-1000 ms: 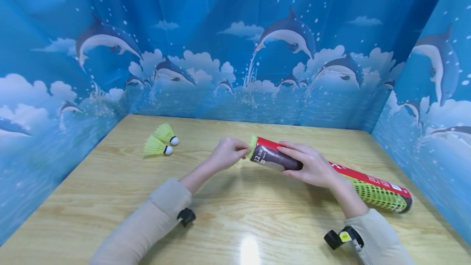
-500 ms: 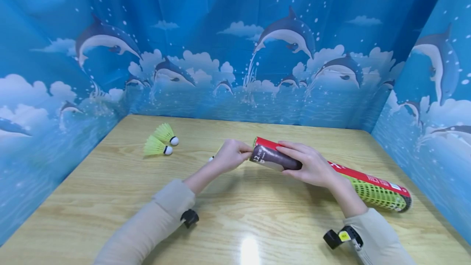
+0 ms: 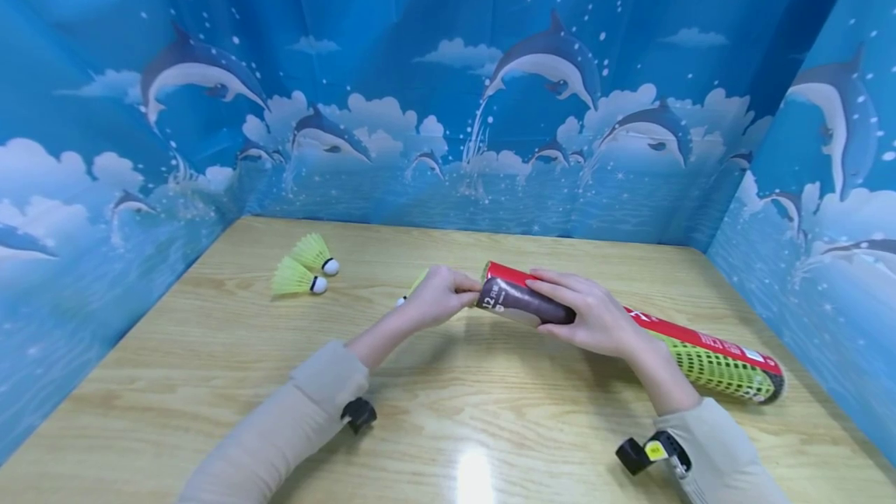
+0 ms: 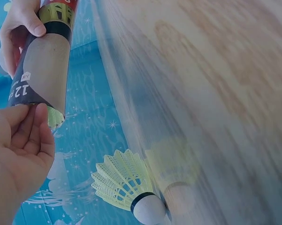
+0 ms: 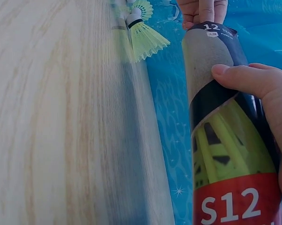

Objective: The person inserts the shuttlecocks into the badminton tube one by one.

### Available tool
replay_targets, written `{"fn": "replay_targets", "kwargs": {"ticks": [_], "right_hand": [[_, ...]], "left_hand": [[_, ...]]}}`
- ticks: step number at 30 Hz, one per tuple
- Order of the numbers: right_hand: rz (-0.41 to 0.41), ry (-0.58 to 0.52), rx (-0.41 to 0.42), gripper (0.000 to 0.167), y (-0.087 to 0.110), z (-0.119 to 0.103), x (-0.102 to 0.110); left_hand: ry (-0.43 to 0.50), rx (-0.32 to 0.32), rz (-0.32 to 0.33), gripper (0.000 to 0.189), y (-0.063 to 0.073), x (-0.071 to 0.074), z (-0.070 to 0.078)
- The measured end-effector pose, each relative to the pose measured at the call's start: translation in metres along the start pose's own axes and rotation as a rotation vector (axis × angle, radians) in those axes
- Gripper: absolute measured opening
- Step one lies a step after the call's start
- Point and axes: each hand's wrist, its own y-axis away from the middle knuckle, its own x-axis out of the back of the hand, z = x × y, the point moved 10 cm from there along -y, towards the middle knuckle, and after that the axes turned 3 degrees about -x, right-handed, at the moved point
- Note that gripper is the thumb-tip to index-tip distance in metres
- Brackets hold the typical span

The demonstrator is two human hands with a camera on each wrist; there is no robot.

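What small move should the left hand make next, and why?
Probably the left hand should push the shuttlecock slightly deeper into the tube: its yellow-green edge shows at the open end, the fingers are at that end, and the right hand holds the tube.

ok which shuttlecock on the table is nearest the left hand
The single shuttlecock partly hidden behind the left hand in the head view; the other two lie together, farther left.

head: looks forward and down over table (image 3: 413, 426), farthest back
left wrist: looks past left hand (image 4: 19, 159) at tube (image 4: 49, 63), close in
right wrist: looks along tube toward left hand, close in
wrist overlap: shows tube, left hand, right hand (image 5: 272, 91)
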Motion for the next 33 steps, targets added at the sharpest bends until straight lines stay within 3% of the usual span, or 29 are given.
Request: {"fn": "replay_targets", "kwargs": {"ticks": [7,17,25,33], "right_hand": [[-0.002,0.003,-0.003,0.072,0.0,0.0,0.0],[0.003,0.006,0.005,0.071,0.001,-0.001,0.001],[-0.002,0.007,-0.008,0.072,0.003,0.001,0.0],[-0.002,0.007,-0.006,0.072,0.002,0.001,0.001]], "left_hand": [[0.07,0.088,-0.029,0.018,0.002,0.0,-0.013],[0.085,0.066,-0.021,0.023,0.008,0.014,-0.015],[0.126,0.114,-0.002,0.023,0.015,0.026,-0.024],[0.079,0.08,-0.062,0.021,0.01,0.012,-0.014]]}}
